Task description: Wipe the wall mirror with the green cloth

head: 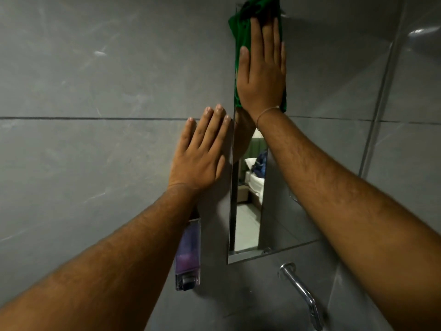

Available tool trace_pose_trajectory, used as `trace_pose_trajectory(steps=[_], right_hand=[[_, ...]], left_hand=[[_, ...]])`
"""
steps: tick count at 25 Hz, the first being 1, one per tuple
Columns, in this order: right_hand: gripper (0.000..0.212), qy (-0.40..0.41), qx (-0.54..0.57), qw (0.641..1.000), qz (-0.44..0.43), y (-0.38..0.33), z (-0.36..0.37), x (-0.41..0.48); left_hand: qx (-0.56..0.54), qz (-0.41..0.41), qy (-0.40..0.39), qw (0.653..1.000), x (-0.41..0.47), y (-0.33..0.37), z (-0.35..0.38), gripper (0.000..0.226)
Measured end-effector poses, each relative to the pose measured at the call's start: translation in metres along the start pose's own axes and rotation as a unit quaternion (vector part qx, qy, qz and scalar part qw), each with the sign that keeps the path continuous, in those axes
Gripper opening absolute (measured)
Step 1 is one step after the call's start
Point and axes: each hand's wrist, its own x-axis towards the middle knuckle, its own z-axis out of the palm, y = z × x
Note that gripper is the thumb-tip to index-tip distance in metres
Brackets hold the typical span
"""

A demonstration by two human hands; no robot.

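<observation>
Two hands on grey tiled wall (pixel 95 151)

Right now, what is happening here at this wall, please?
A person is wiping a narrow wall mirror. The right hand lies flat, fingers stretched out, and presses a green cloth against the top part of the mirror. The left hand rests open on the grey tiled wall just beside the mirror's left edge and holds nothing. Below it a soap dispenser with purple liquid hangs on the wall, and a chrome tap sticks out under the mirror.
</observation>
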Motion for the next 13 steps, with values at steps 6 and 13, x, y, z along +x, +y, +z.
trace_pose_trajectory(steps=[6,13], right_hand=[[0.054,-0.015,-0.005,0.999,-0.030,0.021,-0.003,0.023],[0.054,-0.014,-0.010,0.998,0.063,0.123,-0.019,0.015]], left_hand=[[-0.011,0.015,-0.012,1.000,0.001,-0.003,-0.002,0.084],[-0.026,0.010,-0.007,1.000,0.001,-0.001,0.001,0.082]])
